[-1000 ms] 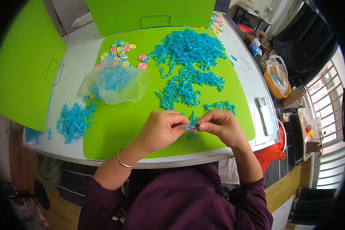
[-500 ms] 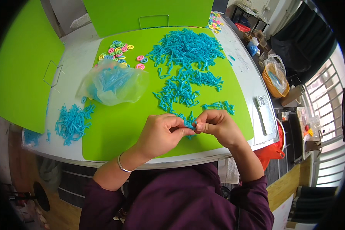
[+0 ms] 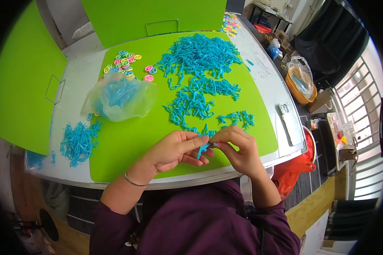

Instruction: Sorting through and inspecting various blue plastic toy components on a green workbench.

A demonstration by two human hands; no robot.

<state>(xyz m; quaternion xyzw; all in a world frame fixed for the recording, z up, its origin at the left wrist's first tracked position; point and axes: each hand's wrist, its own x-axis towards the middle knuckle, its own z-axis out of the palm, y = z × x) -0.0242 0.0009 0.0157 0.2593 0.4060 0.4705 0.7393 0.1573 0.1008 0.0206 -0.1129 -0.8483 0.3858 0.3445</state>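
Near the front of the green mat point(image 3: 123, 148), my left hand point(image 3: 172, 151) pinches a small blue plastic piece point(image 3: 203, 150) between thumb and fingers. Close against it, the fingertips of my right hand point(image 3: 239, 151) are pressed together at the piece's right end. What exactly lies between the right fingertips is too small to make out fully. Just beyond the hands lie loose blue plastic link-like pieces point(image 3: 191, 104), spreading back to a large heap point(image 3: 202, 53) of the same kind. A smaller cluster point(image 3: 238, 118) rests beyond my right hand.
A translucent bag point(image 3: 134, 102) of blue pieces sits left of centre, with colourful round plastic rings point(image 3: 124, 63) behind it. Another blue pile point(image 3: 78, 142) lies at the left. A phone point(image 3: 288, 123) is on the table's right side. Green boards point(image 3: 25, 80) stand left and behind.
My left hand has turned, its lower fingers now uncurled beneath the blue piece, which hangs lower and more visible. Both hands stay close together; the whole view has shifted slightly.
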